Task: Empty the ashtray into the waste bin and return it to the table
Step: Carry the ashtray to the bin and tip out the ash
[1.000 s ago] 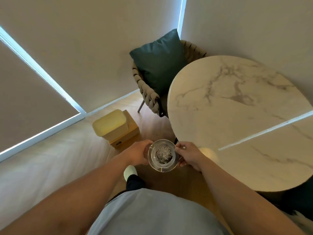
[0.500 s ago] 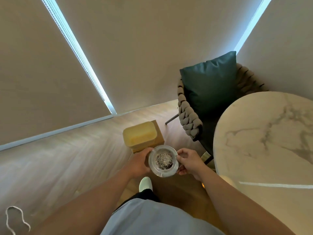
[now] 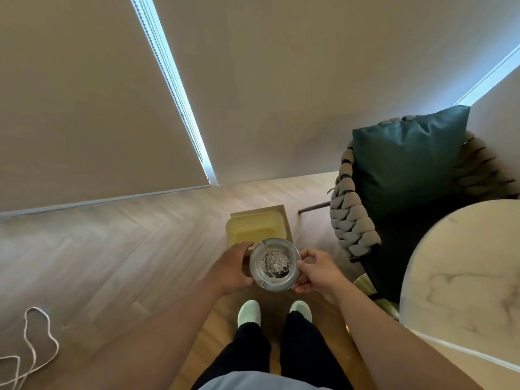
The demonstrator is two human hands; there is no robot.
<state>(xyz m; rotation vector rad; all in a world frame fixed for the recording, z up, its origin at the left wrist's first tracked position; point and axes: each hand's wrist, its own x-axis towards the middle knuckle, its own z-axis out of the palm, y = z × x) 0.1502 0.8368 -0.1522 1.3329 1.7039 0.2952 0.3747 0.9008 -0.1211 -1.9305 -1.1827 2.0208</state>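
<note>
A round glass ashtray (image 3: 274,282) with a heap of grey ash in its middle is held level in front of me. My left hand (image 3: 229,267) grips its left rim and my right hand (image 3: 316,270) grips its right rim. Just beyond it on the floor stands the waste bin (image 3: 254,225), a tan box with a pale yellow liner; the ashtray overlaps the bin's near edge in the head view. The round marble table (image 3: 461,274) is at the right.
A woven chair (image 3: 353,220) with a dark green cushion (image 3: 408,159) stands right of the bin, against the table. Beige blinds cover the windows ahead. A white cord (image 3: 33,344) lies looped on the wooden floor at lower left. My feet are below the ashtray.
I have turned left away from the table and come closer to the bin. The ashtray, held in both hands throughout, now sits at the bin's near edge.
</note>
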